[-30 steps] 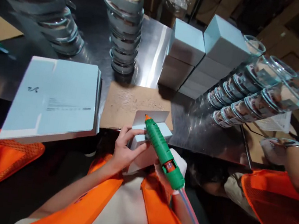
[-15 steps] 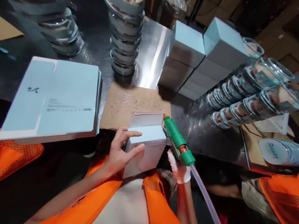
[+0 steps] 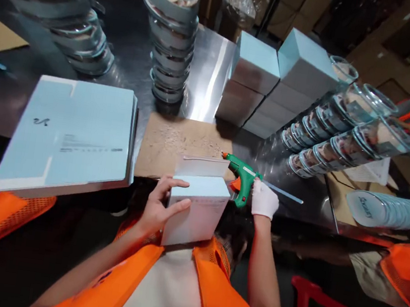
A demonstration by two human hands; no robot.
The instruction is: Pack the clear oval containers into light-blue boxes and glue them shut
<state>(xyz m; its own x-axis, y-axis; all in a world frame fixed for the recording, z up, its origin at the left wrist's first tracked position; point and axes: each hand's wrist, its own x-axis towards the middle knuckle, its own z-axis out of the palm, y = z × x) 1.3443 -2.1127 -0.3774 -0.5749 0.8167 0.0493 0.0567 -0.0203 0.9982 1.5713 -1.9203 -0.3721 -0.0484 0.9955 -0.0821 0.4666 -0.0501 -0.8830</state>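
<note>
My left hand [image 3: 157, 208] grips the left side of a small pale blue box [image 3: 197, 211] held against my chest at the table's near edge. One white flap of the box stands up at its far side. My right hand [image 3: 264, 199], in a white glove, holds a green glue gun [image 3: 242, 171] by its grip just right of the box. The orange nozzle points left, close to the raised flap, and a clear glue stick sticks out behind the gun.
A brown cardboard mat [image 3: 177, 144] lies on the steel table [image 3: 208, 77]. Flat blue box blanks [image 3: 72, 132] lie at left, closed blue boxes [image 3: 272, 81] are stacked behind. Stacks of clear containers [image 3: 173, 37] stand around. A co-worker's orange vest [image 3: 407, 276] is at right.
My right hand has swung the glue gun from over the box out to its right side, now lying level. The box has been turned slightly, its top facing up.
</note>
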